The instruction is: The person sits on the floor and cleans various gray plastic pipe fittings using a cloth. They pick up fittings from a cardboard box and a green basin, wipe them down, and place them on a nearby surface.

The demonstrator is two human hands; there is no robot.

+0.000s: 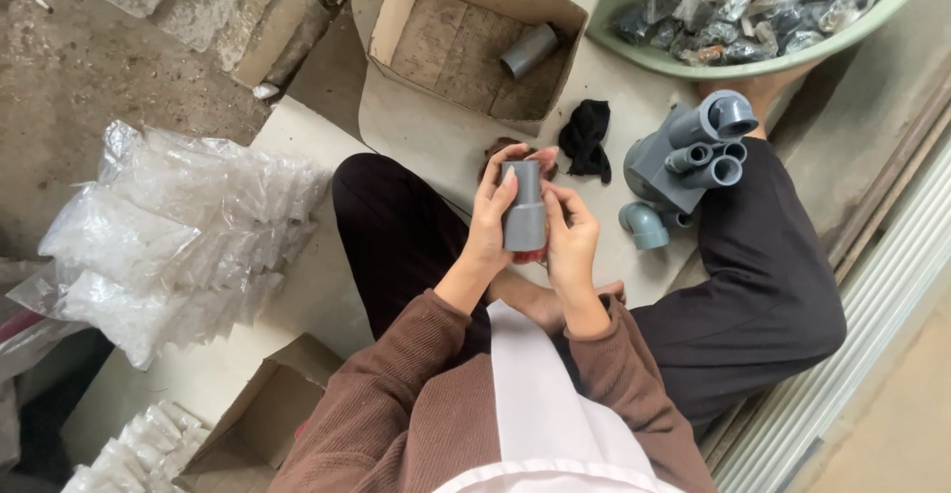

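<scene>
A grey plastic pipe reducer [524, 208] stands upright between both my hands, above my crossed legs. My left hand [491, 218] wraps its left side, fingers up along the narrow top. My right hand [570, 238] presses on its right side with thumb and fingers. Something red shows just under the fitting. A cluster of grey pipe fittings and elbows [693, 161] lies on the floor to the right, by my knee.
An open cardboard box [396, 17] ahead holds one grey fitting [528, 50]. A green basin [634, 52] of bagged parts sits top right. A black cloth [585, 138] lies nearby. Clear plastic bags [168, 235] pile up on the left, another box [263, 419] below.
</scene>
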